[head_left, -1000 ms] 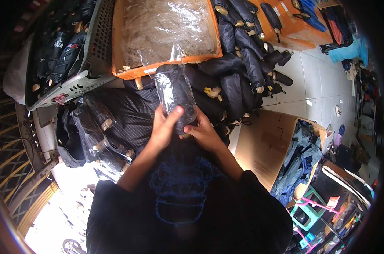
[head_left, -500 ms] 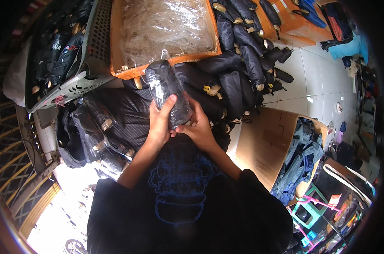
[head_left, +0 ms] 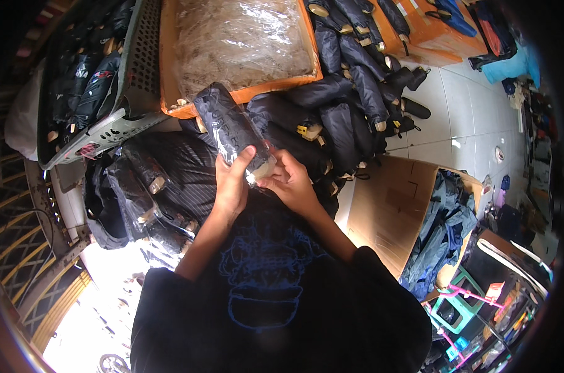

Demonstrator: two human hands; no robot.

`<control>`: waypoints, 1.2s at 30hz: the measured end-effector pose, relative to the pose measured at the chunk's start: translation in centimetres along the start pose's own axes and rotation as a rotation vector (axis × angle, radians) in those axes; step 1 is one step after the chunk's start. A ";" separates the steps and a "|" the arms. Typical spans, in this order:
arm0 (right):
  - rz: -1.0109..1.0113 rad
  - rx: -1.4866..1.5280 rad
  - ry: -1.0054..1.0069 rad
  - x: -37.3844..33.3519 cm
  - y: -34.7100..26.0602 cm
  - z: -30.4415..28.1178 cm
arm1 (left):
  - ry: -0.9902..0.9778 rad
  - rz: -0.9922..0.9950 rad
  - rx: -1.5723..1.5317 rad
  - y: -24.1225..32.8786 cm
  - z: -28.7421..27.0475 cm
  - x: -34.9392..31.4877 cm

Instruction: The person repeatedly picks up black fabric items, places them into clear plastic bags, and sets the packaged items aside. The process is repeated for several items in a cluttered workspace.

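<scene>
A black cylindrical fabric bundle (head_left: 228, 124) in a clear plastic bag tilts up and to the left between my hands. My left hand (head_left: 232, 183) grips its lower left side, with the thumb across the front. At the bundle's lower end, where a pale patch shows, my right hand (head_left: 292, 184) pinches the plastic with bent fingers. Just beyond stands an orange-rimmed box (head_left: 240, 95) with many clear plastic bags (head_left: 245, 43) inside. Several unwrapped black bundles (head_left: 339, 121) are heaped to the right of my hands. Bagged bundles (head_left: 142, 171) lie on dark striped fabric to the left.
A grey perforated crate (head_left: 146, 62) holding dark bundles stands at the far left. On the right, an open cardboard box (head_left: 388, 214) contains blue-grey fabric. A green stool (head_left: 459, 311) sits beyond it, and an orange carton (head_left: 440, 40) is at the back right.
The bundle's upper end has swung left and its lower end has risen slightly, showing a pale patch. The plastic now lies closer around its top. Both hands have kept their hold.
</scene>
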State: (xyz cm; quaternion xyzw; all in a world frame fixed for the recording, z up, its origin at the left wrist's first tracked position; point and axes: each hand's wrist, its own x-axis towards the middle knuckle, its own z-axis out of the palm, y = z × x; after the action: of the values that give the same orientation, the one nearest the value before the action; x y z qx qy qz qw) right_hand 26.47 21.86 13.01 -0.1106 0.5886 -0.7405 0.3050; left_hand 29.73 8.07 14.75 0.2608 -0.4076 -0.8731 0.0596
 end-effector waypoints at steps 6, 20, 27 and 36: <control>-0.589 -0.671 0.134 0.7 -2.4 -1.1 | -0.026 -0.106 -0.031 1.0 0.2 0.9; -0.653 -0.839 -0.031 2.6 -3.5 -1.3 | 0.079 -0.190 -0.012 0.2 -0.6 1.5; -0.624 -0.826 -0.264 4.0 -4.0 -2.2 | 0.158 -0.277 0.078 0.8 -0.4 1.2; -0.560 -0.884 -0.232 2.3 -4.9 -1.1 | 0.104 -0.396 -0.065 0.2 -1.4 -1.6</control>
State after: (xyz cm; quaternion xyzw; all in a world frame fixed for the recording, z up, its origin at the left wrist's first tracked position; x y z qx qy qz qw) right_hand 22.52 22.02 16.80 -0.4623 0.7547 -0.4579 0.0834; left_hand 31.79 7.45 14.78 0.3785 -0.3164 -0.8658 -0.0838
